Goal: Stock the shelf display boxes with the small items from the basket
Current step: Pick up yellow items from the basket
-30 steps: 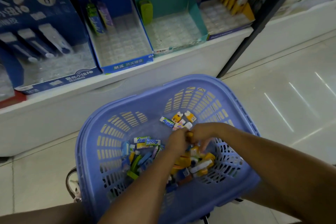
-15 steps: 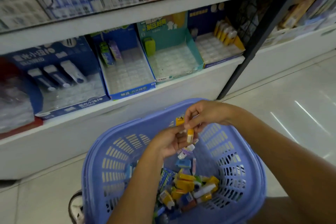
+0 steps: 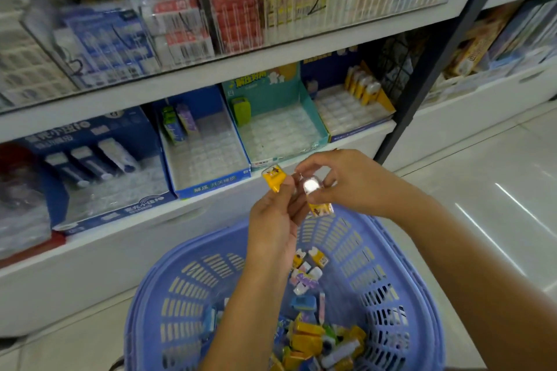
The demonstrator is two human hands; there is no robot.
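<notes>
A shop aisle is shown in the head view, with a white shelf set above a pale tiled floor and crossed at the right by a black post. The goods on the upper shelf are blurred, and their labels cannot be read. A row of display boxes is lined up on the lower shelf. Their clear trays are mostly bare, and the print on them cannot be made out. A blue basket is seen at the bottom, its near rim cut off by the frame edge. The pile of small items inside it is partly covered by the left forearm. Both hands are raised above the far rim of the basket, just in front of the teal box and close to each other. A yellow packet is pinched between the thumb and fingertips of the left hand, with the packet standing above the fingers. A second packet is pinched by the curled fingers of the right hand. Its yellow lower end hangs below the fingers, while its upper part is washed out by a bright glare. Whether the two packets touch cannot be told, as the gap between them is hidden by the fingers.
</notes>
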